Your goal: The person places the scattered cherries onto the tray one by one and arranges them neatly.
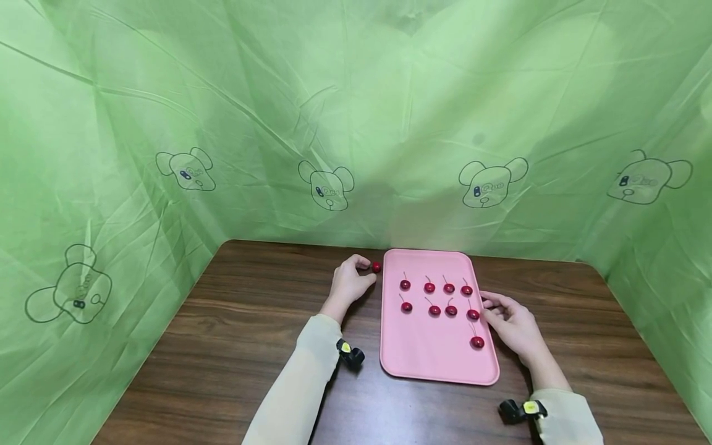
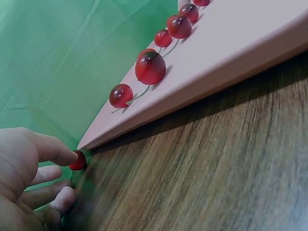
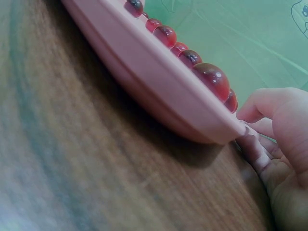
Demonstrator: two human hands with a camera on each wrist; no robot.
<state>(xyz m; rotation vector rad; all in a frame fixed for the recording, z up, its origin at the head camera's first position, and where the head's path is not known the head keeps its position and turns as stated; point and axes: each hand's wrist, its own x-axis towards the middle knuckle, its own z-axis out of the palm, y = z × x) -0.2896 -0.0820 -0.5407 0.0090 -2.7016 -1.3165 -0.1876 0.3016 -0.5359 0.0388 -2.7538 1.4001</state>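
Observation:
A pink rectangular tray [image 1: 434, 364] lies on the table and bears several red cherries with thin stems. Most stand in two rows, with one cherry [image 1: 477, 342] nearer the front right. Outside the tray's far left edge is a single cherry [image 1: 376, 267]. My left hand [image 1: 347, 284] reaches to it, thumb and forefinger spread apart; in the left wrist view a fingertip overlaps this cherry [image 2: 78, 161]. At the tray's right edge, my right hand [image 1: 514, 324] grips the rim, thumb at the top and fingers [image 3: 255, 149] against the outer side.
The dark wooden table [image 1: 233, 346] extends on both sides of the tray and in front of it. A green cloth [image 1: 400, 123] with mouse-head outlines hangs around the back and sides. Each sleeve has a small black wrist camera [image 1: 350, 355].

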